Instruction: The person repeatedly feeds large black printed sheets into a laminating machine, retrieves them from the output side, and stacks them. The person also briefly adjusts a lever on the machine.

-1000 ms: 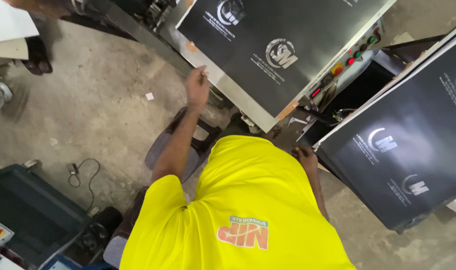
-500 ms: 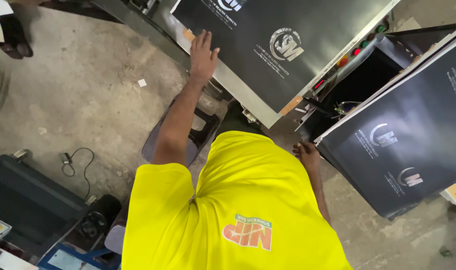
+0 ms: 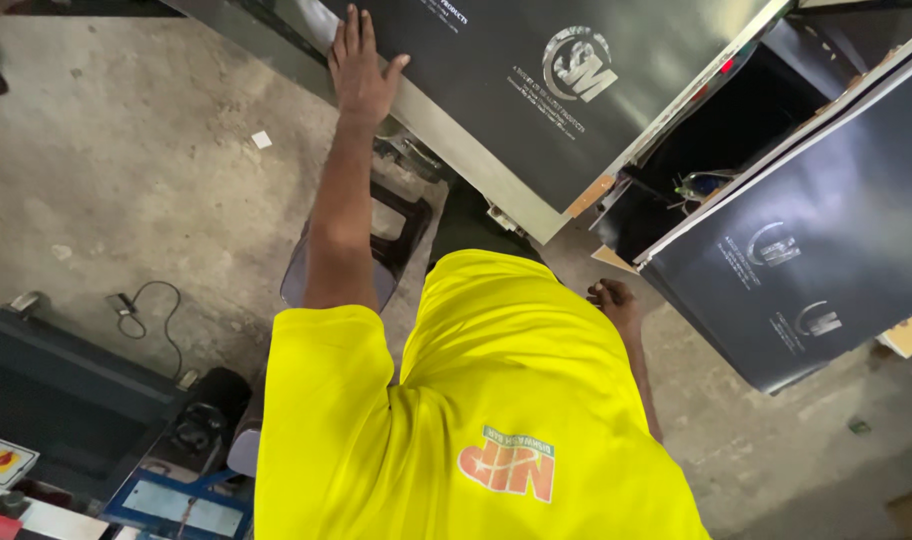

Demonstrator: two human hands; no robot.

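**A:** Near the camera, what is seen, and what could go wrong there?

**B:** A bright yellow shirt (image 3: 496, 400) of soft knit is seen nearest. Just beyond it, at the right, the right hand (image 3: 614, 300) is held curled beside the lower corner of a large black sheet (image 3: 826, 250). Whether anything is gripped by it cannot be told. A finger could be cut or pinched there, since the sheet's edge looks thin and stiff and the hand is nearly touching it.

**A:** And on the floor?

**B:** A rough, stained concrete floor (image 3: 126, 150) is shown, with a loose cable (image 3: 146, 300) lying at the left near a grey machine case (image 3: 56, 400). A foot could be caught by that cable. A dark stool (image 3: 401, 215) is seen below the outstretched arm, and it could be knocked over by a step.

**A:** What is shown farther off?

**B:** The left hand (image 3: 361, 65) is laid open, palm down and fingers spread, on a second black sheet (image 3: 596, 130) at the far side. This sheet lies flat on a pale metal tabletop (image 3: 456, 140). Its surface is glossy, with pale printed emblems. It could be smudged by the palm, or slid out of square if it is pushed unevenly. The reach is a long one, so balance could be lost.
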